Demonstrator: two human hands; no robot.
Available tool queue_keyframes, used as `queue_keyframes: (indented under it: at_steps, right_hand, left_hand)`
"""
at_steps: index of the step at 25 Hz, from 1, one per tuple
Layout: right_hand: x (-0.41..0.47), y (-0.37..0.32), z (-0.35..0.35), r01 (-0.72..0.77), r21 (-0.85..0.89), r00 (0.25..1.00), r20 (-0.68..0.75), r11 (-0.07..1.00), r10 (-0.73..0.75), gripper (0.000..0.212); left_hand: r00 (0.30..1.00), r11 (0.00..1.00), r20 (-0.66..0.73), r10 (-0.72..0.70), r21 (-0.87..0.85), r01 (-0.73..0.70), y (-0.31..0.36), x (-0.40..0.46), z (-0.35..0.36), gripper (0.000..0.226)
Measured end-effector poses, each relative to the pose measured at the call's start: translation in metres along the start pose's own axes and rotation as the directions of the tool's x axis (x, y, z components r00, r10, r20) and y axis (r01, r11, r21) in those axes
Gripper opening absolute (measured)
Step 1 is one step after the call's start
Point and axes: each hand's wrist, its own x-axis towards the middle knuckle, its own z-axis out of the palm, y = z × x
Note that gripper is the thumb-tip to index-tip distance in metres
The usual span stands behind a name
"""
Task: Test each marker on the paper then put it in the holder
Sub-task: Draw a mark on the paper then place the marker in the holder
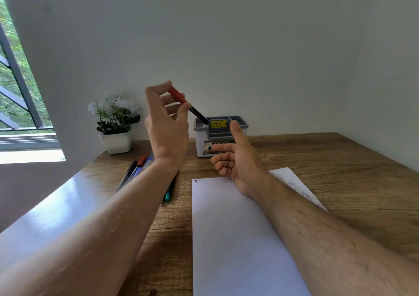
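My left hand point(166, 123) is raised and pinches a red-capped marker point(181, 99) with a black barrel. The marker slants down to the right, and its lower end sits at the left rim of the grey-and-white holder point(199, 141). My right hand point(235, 157) hovers in front of the holder with relaxed fingers and the thumb up, holding nothing. A white sheet of paper point(231, 239) lies on the wooden desk with a small red mark point(197, 180) near its top left corner. Several other markers point(133, 171) lie on the desk to the left, partly hidden under my left forearm.
A white pot with white flowers point(115, 123) stands at the back left of the desk point(340, 182). A teal-capped marker point(168, 194) lies beside the paper. A window point(13, 80) is at the far left. A white wall is behind the desk.
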Motion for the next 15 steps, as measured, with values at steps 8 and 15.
queue_keyframes:
  at_steps: [8,15]
  right_hand:
    - [0.006,0.002,-0.001,0.01,-0.026,1.0,0.015,1.0,-0.01,0.077]
    - [0.01,0.004,0.001,0.006,-0.074,1.0,-0.011,0.997,-0.007,0.077]
  left_hand:
    - [0.993,0.959,0.096,0.074,0.265,-0.097,-0.029,0.03,0.026,0.049]
    - [0.957,0.824,0.214,-0.194,0.565,0.041,-0.055,0.039,0.047,0.056]
